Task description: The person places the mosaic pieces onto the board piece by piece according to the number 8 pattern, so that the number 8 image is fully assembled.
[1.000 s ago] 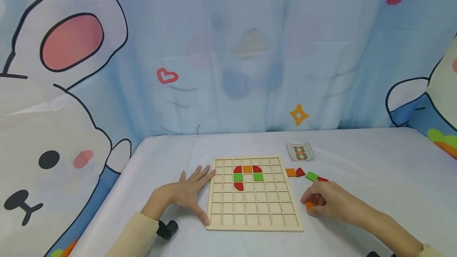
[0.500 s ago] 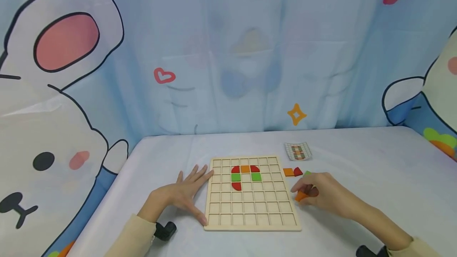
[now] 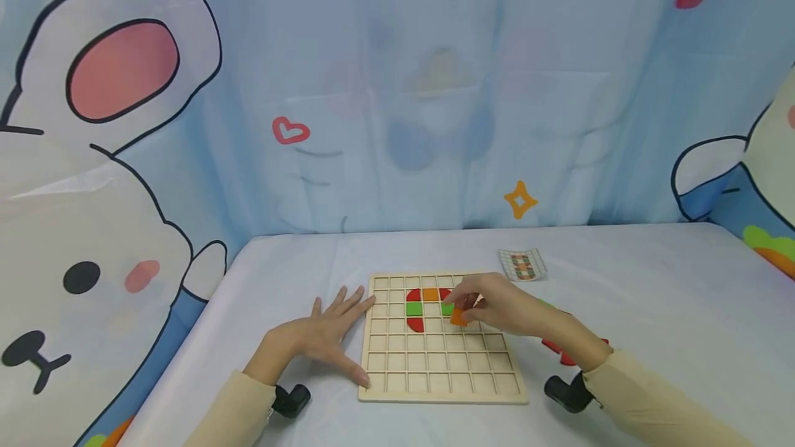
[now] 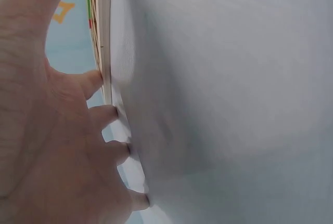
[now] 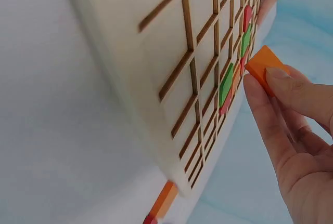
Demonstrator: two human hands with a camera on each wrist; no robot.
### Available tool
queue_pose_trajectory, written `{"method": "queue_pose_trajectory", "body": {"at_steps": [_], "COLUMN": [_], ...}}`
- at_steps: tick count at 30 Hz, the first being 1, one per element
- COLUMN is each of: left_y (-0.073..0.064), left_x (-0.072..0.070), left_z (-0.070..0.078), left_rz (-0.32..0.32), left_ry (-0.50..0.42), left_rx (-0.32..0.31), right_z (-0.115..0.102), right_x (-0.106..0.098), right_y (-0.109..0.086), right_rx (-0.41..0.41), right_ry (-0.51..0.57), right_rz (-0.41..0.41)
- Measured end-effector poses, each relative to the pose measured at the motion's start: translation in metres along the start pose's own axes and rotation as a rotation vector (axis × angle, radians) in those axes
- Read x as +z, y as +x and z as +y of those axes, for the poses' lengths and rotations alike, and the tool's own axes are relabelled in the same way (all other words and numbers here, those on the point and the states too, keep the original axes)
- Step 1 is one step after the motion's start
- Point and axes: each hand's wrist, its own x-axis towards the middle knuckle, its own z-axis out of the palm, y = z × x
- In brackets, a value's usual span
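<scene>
1. Right fingers: thumb and forefinger of your right hand (image 3: 499,303) pinch the orange tile (image 3: 458,316) near one edge, leaving a corner projecting. Grip judged adequate; hold it lightly, so the tile can pivot as it seats.
2. Tile: it is above the board (image 3: 441,395), tilted, and over or just in front of the right-hand green tile (image 3: 447,310) in the head view. Which cell lies beneath cannot be told. The step in hand appears to be setting it into a cell.
3. Seating: the cells are bounded by raised ridges (image 5: 188,24). You would do well to square the tile to them, land one edge first, then let go and press flat with a fingertip.
4. Neighbours: red, green and orange tiles occupy cells close by. A low sideways approach could nudge them; come down from above.
5. Left fingers: your left hand (image 3: 329,336) is spread, thumb and forefinger against the board's left edge. Sound bracing; apply only enough pressure to stop sliding.
6. Card (image 3: 522,265): it lies on the bench (image 3: 652,281) beyond the board; its pattern is too small to read here. Check your cell against it before release.
7. Spare pieces: red pieces (image 3: 568,359) lie partly hidden under your right forearm. Lift the sleeve clear when withdrawing.
</scene>
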Motion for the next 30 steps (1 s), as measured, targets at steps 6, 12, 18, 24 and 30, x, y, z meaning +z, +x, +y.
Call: {"method": "queue_pose_trajectory", "body": {"at_steps": [6,12,18,24,30], "left_y": [0.003,0.004,0.003,0.003,0.002], "left_x": [-0.002,-0.002,-0.001,-0.002,-0.001], "left_z": [0.003,0.002,0.002,0.002,0.001], "left_rz": [-0.017,-0.016,-0.020,-0.025,-0.027], "left_ry": [0.003,0.000,0.001,0.009,0.011], "left_rx": [-0.012,-0.022,-0.023,-0.021,-0.028], "right_z": [0.003,0.004,0.003,-0.001,-0.004], "right_x": [0.010,0.020,0.026,0.027,0.029], "right_y": [0.018,0.032,0.036,0.037,0.037], "right_rx": [-0.028,-0.002,0.005,0.000,-0.009], "right_ry": [0.054,0.030,0.018,0.005,0.003], "right_rz": [-0.014,-0.040,-0.038,-0.015,-0.014]}}
